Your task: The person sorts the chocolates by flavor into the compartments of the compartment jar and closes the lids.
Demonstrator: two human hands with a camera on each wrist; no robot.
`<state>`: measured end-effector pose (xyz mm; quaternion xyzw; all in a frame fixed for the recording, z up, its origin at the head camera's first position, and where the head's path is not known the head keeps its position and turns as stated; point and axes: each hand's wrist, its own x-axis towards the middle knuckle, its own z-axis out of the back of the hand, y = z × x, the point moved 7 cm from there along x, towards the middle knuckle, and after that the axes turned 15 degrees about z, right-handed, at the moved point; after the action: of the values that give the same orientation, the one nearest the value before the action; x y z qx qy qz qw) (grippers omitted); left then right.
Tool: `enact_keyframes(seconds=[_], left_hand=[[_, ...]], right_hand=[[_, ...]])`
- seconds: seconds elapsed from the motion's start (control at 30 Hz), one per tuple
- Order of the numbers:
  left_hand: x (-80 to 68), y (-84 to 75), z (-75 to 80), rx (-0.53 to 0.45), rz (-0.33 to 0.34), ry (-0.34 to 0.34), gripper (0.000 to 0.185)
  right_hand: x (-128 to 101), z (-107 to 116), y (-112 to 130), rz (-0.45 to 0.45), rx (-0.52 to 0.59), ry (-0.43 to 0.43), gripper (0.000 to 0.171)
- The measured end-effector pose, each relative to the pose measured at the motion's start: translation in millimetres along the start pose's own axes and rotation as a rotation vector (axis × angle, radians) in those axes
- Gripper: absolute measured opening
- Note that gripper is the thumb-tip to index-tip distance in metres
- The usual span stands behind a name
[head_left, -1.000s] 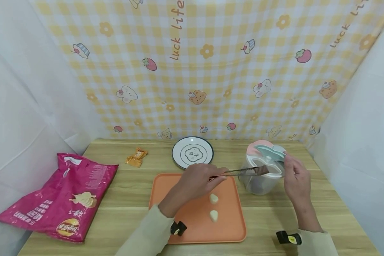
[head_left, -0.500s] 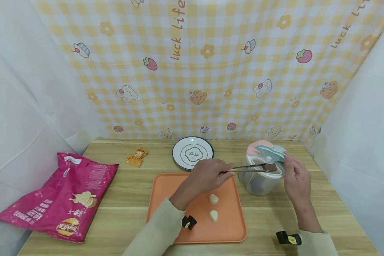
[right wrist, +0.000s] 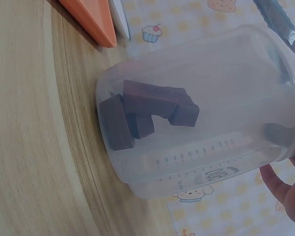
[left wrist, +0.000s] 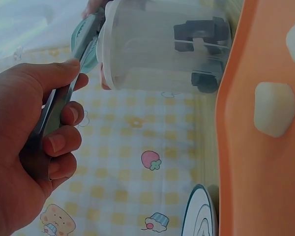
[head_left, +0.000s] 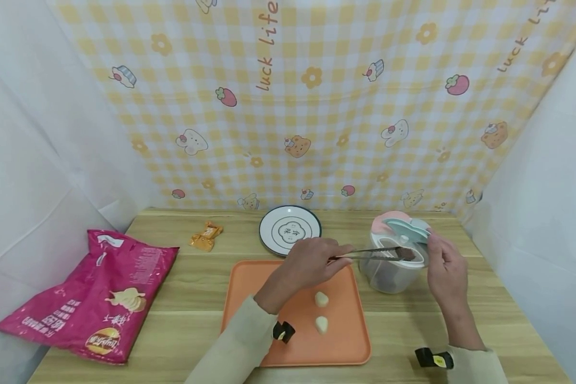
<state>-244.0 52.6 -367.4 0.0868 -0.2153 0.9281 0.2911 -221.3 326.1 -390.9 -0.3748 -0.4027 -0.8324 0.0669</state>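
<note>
My left hand (head_left: 312,263) pinches the tongs (head_left: 365,253) shut on a brown piece (head_left: 405,253), reaching across the tray (head_left: 249,282) so the piece sits at the jar (head_left: 393,272) mouth. My right hand (head_left: 445,272) holds the lid (head_left: 405,228) tilted up, keeping the mouth clear. More brown pieces (right wrist: 142,115) lie at the jar bottom. The jar stands on the surface (head_left: 197,277).
</note>
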Motion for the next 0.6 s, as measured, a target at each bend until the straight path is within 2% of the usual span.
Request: enact_keyframes(seconds=[0.4, 0.6], left_hand=[[0.1, 0.2, -0.4, 0.022, 0.011, 0.017, 0.034], [-4.2, -0.3, -1.5, 0.038, 0.001, 0.067, 0.037]], right_hand=[[-0.2, 0.4, -1.5, -0.023, -0.006, 0.007, 0.044], [-0.7, 0.5, -1.6, -0.030, 0.004, 0.010, 0.042]])
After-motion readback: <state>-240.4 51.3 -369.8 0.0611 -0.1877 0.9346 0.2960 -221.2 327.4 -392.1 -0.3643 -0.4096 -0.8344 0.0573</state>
